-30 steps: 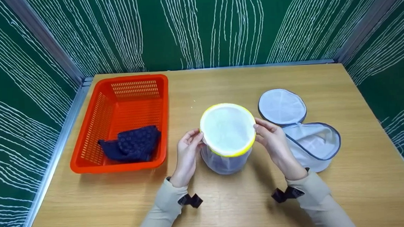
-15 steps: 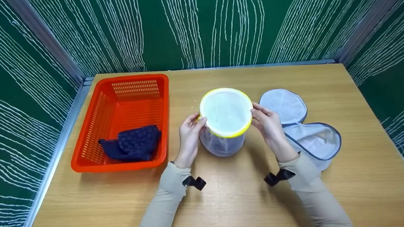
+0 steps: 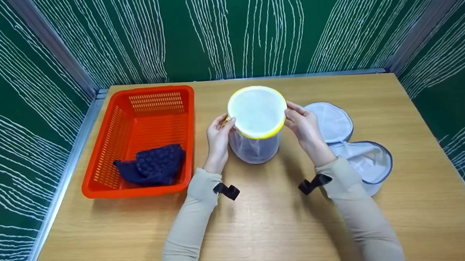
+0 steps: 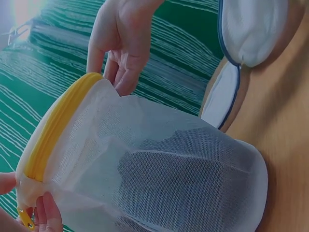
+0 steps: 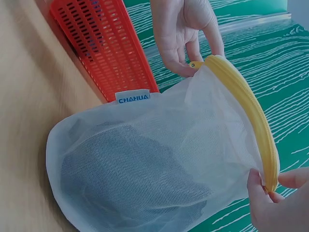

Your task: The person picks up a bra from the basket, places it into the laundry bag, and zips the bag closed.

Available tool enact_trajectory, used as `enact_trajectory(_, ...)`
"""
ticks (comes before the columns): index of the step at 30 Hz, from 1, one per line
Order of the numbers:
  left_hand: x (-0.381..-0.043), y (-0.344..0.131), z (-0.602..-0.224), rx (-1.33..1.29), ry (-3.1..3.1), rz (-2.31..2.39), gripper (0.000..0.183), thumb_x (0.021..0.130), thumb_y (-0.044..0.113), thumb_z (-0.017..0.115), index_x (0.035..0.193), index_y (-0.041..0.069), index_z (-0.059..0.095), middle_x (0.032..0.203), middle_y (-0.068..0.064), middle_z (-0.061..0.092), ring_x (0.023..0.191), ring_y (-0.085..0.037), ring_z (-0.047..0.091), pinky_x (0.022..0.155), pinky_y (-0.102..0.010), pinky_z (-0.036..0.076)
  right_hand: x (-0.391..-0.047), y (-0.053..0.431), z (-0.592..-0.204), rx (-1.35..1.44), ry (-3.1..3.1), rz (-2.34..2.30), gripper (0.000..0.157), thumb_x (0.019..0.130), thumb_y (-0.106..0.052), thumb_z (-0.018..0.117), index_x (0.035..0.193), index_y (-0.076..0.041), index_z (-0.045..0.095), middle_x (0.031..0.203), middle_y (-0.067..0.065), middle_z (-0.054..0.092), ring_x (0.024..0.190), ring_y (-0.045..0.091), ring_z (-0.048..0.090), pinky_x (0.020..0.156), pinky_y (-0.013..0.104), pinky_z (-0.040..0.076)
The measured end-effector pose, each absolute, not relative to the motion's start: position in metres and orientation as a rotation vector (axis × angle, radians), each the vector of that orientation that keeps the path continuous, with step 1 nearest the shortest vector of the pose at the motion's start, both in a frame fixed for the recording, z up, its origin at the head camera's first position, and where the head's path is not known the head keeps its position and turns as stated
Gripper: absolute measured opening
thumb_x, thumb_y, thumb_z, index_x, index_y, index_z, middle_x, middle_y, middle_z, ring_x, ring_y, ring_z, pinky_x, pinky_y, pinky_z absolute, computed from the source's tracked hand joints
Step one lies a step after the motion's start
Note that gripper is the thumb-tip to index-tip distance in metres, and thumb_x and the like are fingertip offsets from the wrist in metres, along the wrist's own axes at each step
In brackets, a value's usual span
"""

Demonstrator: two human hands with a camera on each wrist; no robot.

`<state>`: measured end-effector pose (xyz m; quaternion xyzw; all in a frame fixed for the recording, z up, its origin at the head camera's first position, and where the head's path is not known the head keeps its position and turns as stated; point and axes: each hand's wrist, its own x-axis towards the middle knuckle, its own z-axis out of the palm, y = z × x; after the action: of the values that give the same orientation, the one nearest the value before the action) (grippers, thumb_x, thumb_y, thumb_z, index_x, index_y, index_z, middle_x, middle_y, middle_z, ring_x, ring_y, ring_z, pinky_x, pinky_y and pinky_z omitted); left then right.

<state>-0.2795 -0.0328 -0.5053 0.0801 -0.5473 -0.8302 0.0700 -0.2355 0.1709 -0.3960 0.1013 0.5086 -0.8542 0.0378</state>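
"Mesh laundry bag (image 3: 256,123), yellow-zipped: where was it?"

"Right of the red plastic basket (image 3: 191,136), which held navy patterned cloth (image 3: 154,164)."

"And the hands?"

"Apart, left hand (image 3: 218,141) and right hand (image 3: 306,128) each pinching one side of the bag's rim (image 3: 261,137), presumably to keep it upright; dark fabric (image 4: 183,174) showed through the mesh."

"Beyond?"

"Farther right of the basket, a navy-trimmed mesh bag (image 3: 365,161) lay, lid (image 3: 329,121) flipped back, interior partly hidden."
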Motion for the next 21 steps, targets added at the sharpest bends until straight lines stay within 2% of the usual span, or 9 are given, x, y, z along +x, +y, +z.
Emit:
enact_trajectory(4,-0.256,-0.03,-0.447,0.305,-1.643,-2.484,0.035,0.08,0.006,0.063,0.112,-0.004,0.053,0.095,-0.012,0.057,0.071,-0.015,0.055,0.072,-0.032,0.049,-0.247,0.171,-0.394,0.286,1.52,-2.656,0.045,0.087,0.001,0.049,0.129,0.008,0.036,0.103,0.009,0.052,0.085,0.013,0.057,0.075,0.023,0.049)
enact_trajectory(7,-0.247,-0.03,-0.42,0.327,-1.662,-2.481,0.034,0.082,0.001,0.058,0.114,-0.008,0.051,0.095,-0.013,0.055,0.071,-0.013,0.052,0.076,-0.036,0.047,-0.255,0.17,-0.393,0.273,1.492,-2.674,0.046,0.086,0.003,0.049,0.129,0.008,0.036,0.102,0.01,0.052,0.086,0.014,0.057,0.074,0.023,0.049)
enact_trajectory(10,-0.248,-0.032,-0.411,0.331,-1.683,-2.499,0.034,0.084,0.002,0.056,0.116,-0.007,0.049,0.101,-0.013,0.054,0.076,-0.013,0.052,0.083,-0.038,0.044,-0.263,0.169,-0.392,0.291,1.453,-2.68,0.047,0.085,0.005,0.05,0.13,0.008,0.036,0.104,0.011,0.052,0.087,0.016,0.057,0.073,0.024,0.05)
enact_trajectory(14,-0.254,-0.032,-0.408,0.316,-1.72,-2.496,0.036,0.086,0.003,0.054,0.12,-0.005,0.048,0.112,-0.015,0.051,0.085,-0.016,0.052,0.089,-0.039,0.042,-0.272,0.167,-0.387,0.345,1.468,-2.655,0.047,0.084,0.005,0.051,0.13,0.005,0.039,0.116,0.016,0.05,0.095,0.019,0.056,0.077,0.024,0.049)
enact_trajectory(18,-0.263,-0.033,-0.407,0.311,-1.747,-2.469,0.035,0.087,0.004,0.054,0.12,-0.003,0.048,0.115,-0.015,0.05,0.089,-0.019,0.052,0.089,-0.036,0.042,-0.281,0.166,-0.382,0.368,1.505,-2.609,0.045,0.085,0.005,0.051,0.129,0.001,0.041,0.126,0.016,0.044,0.103,0.019,0.052,0.081,0.024,0.047)
enact_trajectory(21,-0.271,-0.033,-0.406,0.322,-1.764,-2.453,0.033,0.087,0.005,0.053,0.119,-0.001,0.05,0.115,-0.014,0.051,0.093,-0.02,0.053,0.089,-0.033,0.043,-0.289,0.165,-0.379,0.374,1.497,-2.603,0.046,0.084,0.006,0.05,0.129,0.001,0.042,0.127,0.015,0.044,0.101,0.019,0.053,0.081,0.024,0.048)
